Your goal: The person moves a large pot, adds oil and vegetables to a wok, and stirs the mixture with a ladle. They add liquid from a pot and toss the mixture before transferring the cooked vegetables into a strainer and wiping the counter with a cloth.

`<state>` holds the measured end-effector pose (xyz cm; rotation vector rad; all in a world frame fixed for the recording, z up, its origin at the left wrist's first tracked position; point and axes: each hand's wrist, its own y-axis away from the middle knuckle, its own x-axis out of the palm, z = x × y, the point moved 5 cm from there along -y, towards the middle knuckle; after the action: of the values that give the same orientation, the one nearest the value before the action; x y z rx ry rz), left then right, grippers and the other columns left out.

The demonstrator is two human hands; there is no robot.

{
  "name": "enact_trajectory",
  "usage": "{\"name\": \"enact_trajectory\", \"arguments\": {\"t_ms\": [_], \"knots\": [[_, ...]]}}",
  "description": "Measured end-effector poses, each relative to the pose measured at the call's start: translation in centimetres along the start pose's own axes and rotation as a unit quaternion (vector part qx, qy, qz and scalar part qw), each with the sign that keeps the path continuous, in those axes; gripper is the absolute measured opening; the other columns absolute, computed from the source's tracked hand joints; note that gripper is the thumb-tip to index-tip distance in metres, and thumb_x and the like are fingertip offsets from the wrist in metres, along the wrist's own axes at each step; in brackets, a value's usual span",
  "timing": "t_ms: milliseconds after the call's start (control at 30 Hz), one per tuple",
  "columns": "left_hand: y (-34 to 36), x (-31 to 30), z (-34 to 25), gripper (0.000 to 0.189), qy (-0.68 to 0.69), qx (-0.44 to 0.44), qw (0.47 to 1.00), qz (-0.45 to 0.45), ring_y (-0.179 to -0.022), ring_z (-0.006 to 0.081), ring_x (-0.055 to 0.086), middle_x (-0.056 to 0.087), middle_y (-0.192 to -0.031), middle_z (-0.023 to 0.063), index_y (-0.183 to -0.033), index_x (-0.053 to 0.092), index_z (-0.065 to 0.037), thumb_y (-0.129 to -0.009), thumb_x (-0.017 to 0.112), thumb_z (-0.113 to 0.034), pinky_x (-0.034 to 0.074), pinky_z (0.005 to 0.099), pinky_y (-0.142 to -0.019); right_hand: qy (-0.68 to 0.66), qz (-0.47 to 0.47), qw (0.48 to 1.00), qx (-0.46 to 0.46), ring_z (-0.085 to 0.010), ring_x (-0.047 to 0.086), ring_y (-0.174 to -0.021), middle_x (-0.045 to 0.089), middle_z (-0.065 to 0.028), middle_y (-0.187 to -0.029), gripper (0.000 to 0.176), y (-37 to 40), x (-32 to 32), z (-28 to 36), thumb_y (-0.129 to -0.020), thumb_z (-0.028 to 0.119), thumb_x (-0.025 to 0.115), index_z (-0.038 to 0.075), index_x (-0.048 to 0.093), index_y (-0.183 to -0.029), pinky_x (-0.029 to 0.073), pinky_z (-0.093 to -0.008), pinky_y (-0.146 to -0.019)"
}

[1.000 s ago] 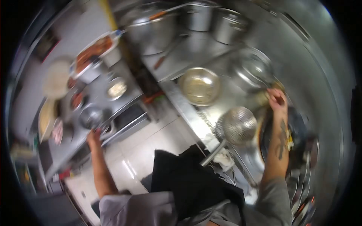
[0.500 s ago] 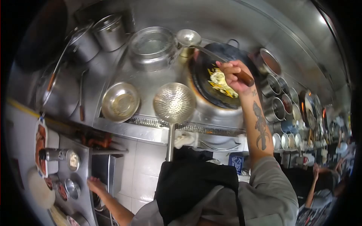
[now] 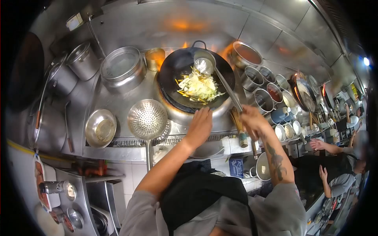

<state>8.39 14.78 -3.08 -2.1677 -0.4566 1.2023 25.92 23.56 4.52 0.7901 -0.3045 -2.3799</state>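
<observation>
In my right hand [image 3: 254,122], closed round its handle, is a long metal ladle [image 3: 227,86], whose bowl rests inside the black wok [image 3: 173,65]. Chopped pale cabbage with orange-yellow strips [image 3: 201,86] lies heaped in the wok beside the ladle bowl. My left hand [image 3: 200,126] is at the wok's near rim, fingers together and bent over it; it covers the part it grips. A loop handle stands up on the wok's far side. Flames show behind the wok.
A perforated strainer [image 3: 147,118] and a steel bowl [image 3: 100,128] are left of the wok. Behind them stands a large pot of liquid [image 3: 121,65]. Right are a bamboo brush [image 3: 238,128] and several seasoning pots [image 3: 263,101]. A co-worker's hand [image 3: 317,144] shows farther right.
My left hand has gone from the side counter to the wok's near rim. My right hand has drawn back and lower, bringing the ladle bowl into the wok. Flames have risen behind.
</observation>
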Motion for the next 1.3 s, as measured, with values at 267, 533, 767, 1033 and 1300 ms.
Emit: {"name": "enact_trajectory", "arguments": {"t_ms": [267,533,767,1033,1300], "knots": [[-1.4,7.4,5.0,0.014,-0.038,-0.059,0.994,0.083,-0.084,0.035,0.058,0.06,-0.084,0.0173,-0.077,0.058,-0.001,-0.086,0.056,-0.012,0.045,0.0463,-0.076,0.287,-0.036,0.947,-0.141,-0.0334,0.065,-0.077,0.064,-0.0191,-0.081,0.041,1.5,-0.9,-6.8,-0.079,0.006,0.057,0.003,0.054,-0.119,0.05,-0.0405,-0.069],[-1.0,7.1,4.7,0.019,-0.053,-0.067,0.992,0.092,-0.076,0.0338,0.061,0.062,-0.074,0.0153,-0.072,0.06,-0.004,-0.087,0.057,-0.016,0.043,0.0466,-0.067,0.22,-0.083,0.958,-0.163,-0.0433,0.063,-0.083,0.062,-0.0294,-0.083,0.048,2.2,0.4,-6.4,-0.077,0.007,0.055,-0.004,0.048,-0.123,0.05,-0.0476,-0.074],[-1.4,6.3,4.0,0.02,-0.031,-0.06,0.996,0.064,-0.075,0.035,0.06,0.062,-0.075,0.0155,-0.072,0.06,-0.004,-0.087,0.057,-0.016,0.042,0.0464,-0.067,0.239,-0.085,0.957,-0.14,-0.0441,0.062,-0.077,0.062,-0.0283,-0.082,0.041,-0.7,1.8,-7.5,-0.078,0.007,0.055,-0.007,0.049,-0.116,0.049,-0.0486,-0.071],[-0.3,6.9,5.1,0.019,-0.021,-0.064,0.994,0.083,-0.073,0.036,0.059,0.062,-0.075,0.0167,-0.072,0.059,-0.003,-0.087,0.057,-0.016,0.042,0.0485,-0.068,0.174,-0.113,0.973,-0.103,-0.0392,0.063,-0.081,0.062,-0.0251,-0.083,0.04,-0.8,2.6,-9.9,-0.078,0.008,0.055,-0.005,0.051,-0.115,0.048,-0.0449,-0.072],[-0.8,5.9,5.4,0.02,-0.021,-0.06,0.995,0.078,-0.073,0.0361,0.059,0.061,-0.073,0.0156,-0.07,0.057,-0.004,-0.086,0.058,-0.015,0.042,0.0486,-0.068,0.261,-0.12,0.95,-0.123,-0.0462,0.061,-0.083,0.062,-0.0312,-0.087,0.048,1.9,0.9,-8.8,-0.078,0.008,0.055,-0.001,0.047,-0.125,0.048,-0.0488,-0.073]]}}
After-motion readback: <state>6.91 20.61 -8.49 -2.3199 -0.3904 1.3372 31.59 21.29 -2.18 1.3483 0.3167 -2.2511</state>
